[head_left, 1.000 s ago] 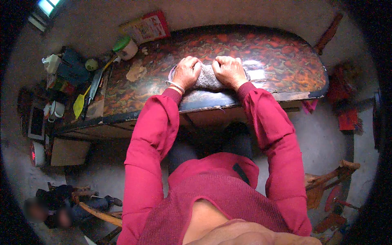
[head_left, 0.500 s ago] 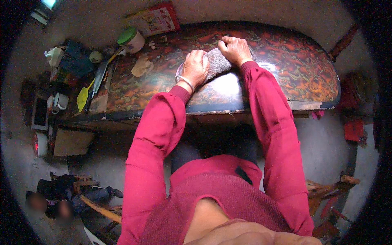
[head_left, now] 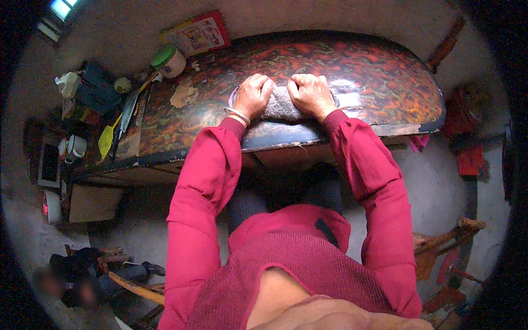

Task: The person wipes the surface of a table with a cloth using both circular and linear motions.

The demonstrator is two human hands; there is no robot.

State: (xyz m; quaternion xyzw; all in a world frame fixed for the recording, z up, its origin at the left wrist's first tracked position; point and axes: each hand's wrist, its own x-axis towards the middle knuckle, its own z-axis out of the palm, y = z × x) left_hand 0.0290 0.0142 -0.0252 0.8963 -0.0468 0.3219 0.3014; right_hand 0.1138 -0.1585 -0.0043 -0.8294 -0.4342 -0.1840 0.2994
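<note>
A grey, fuzzy cloth lies bunched on the patterned tabletop, near its front edge. My left hand is closed on the cloth's left end, with a pale bracelet at the wrist. On the other end my right hand is closed too, fingers curled over the fabric. Both hands press it against the table, and a stretch of cloth shows between them. The fingertips are partly hidden beneath the knuckles.
Along the table's left part lie a yellow fly swatter, a knife and a white tub with a green lid. A white mug stands farther left. Wooden chairs flank me; people are at lower left.
Both hands have drawn the cloth nearer to me, toward the table's front edge. My right hand has come back the most and is now level with the left.
</note>
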